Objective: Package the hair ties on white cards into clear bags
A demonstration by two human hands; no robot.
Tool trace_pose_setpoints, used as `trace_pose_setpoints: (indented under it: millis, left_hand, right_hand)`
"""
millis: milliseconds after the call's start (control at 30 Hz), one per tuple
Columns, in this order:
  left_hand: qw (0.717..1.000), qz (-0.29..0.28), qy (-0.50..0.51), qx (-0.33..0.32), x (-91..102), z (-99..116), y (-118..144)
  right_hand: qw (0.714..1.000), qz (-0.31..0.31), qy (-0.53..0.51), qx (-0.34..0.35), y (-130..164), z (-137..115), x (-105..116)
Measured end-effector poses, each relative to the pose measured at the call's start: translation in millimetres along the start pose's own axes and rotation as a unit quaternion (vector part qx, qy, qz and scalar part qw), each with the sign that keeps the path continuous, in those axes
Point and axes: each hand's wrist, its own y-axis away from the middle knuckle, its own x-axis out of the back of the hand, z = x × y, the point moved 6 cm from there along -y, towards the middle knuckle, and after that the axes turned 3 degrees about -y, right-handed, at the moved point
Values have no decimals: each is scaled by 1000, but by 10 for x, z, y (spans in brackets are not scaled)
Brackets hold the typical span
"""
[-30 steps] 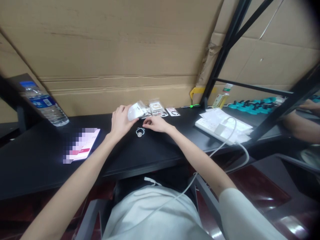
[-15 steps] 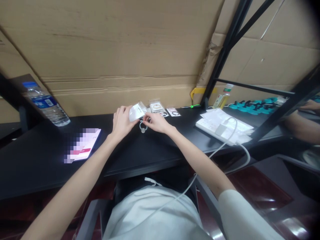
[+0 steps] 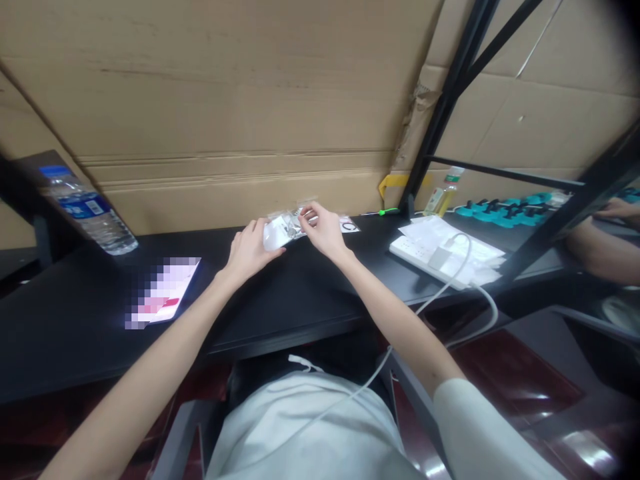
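Note:
My left hand (image 3: 249,250) grips a small white card packet (image 3: 276,233) by its left end, thumb along the near edge, just above the black table. Against the right part of this packet shows a small greyish looped band (image 3: 291,229), blurred and partly covered. My right hand (image 3: 323,230) is at the packet's right end, with thumb and fingertips pinched together. What lies between those fingertips is too small to make out. Behind and beside the right hand lie small clear packets, one with a dark ring (image 3: 349,225) on a white card.
A water bottle (image 3: 90,210) and a lit phone (image 3: 167,290) are on the left. To the right are a white power strip (image 3: 425,263) with papers and a cable, a metal frame (image 3: 440,113), a yellowish bottle (image 3: 443,193) and teal objects (image 3: 505,210). Another person's arm (image 3: 595,250) shows far right.
My right hand has risen and moved slightly right. The looped band, which hung below the packet from my right fingers, now shows against the packet. The left hand has shifted slightly right with the packet.

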Motion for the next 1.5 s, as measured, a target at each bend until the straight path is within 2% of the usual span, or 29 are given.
trace_pose_setpoints:
  millis: [233, 367, 500, 567, 667, 800, 967, 1067, 1133, 1267, 1367, 1500]
  left_hand:
    - [988, -37, 133, 74, -217, -34, 9]
    - [962, -59, 245, 104, -315, 12, 37]
    - [947, -54, 290, 130, -342, 9, 31]
    - [927, -65, 343, 140, -360, 15, 22]
    - [866, -108, 466, 141, -372, 94, 22]
    - [752, -152, 620, 166, -328, 250, 62]
    - [621, -229, 726, 186, -330, 451, 126]
    - [575, -253, 754, 191, -354, 485, 140]
    - [575, -244, 756, 195, -365, 454, 135]
    - [605, -230, 740, 183, -342, 399, 124]
    - [620, -235, 731, 162, -298, 396, 118]
    - [619, -233, 734, 154, -260, 386, 109]
  right_hand:
    - [999, -18, -46, -21, -20, 35, -18]
    - [999, -25, -40, -26, -27, 49, -18]
    - [998, -38, -36, -21, -37, 51, -19]
    - [998, -41, -35, -21, -49, 57, -15]
    - [998, -44, -39, -13, -68, 48, 1]
    - [997, -54, -52, 12, -77, -18, 14]
    - [994, -53, -86, 32, -77, -97, 19]
    - [992, -53, -103, 44, -74, -135, 28]
    - [992, -57, -104, 52, -64, -169, 37]
    - [991, -78, -92, 57, -45, -252, 57]
    - [987, -115, -97, 61, -38, -311, 58]
    - [978, -144, -126, 83, -41, -363, 89]
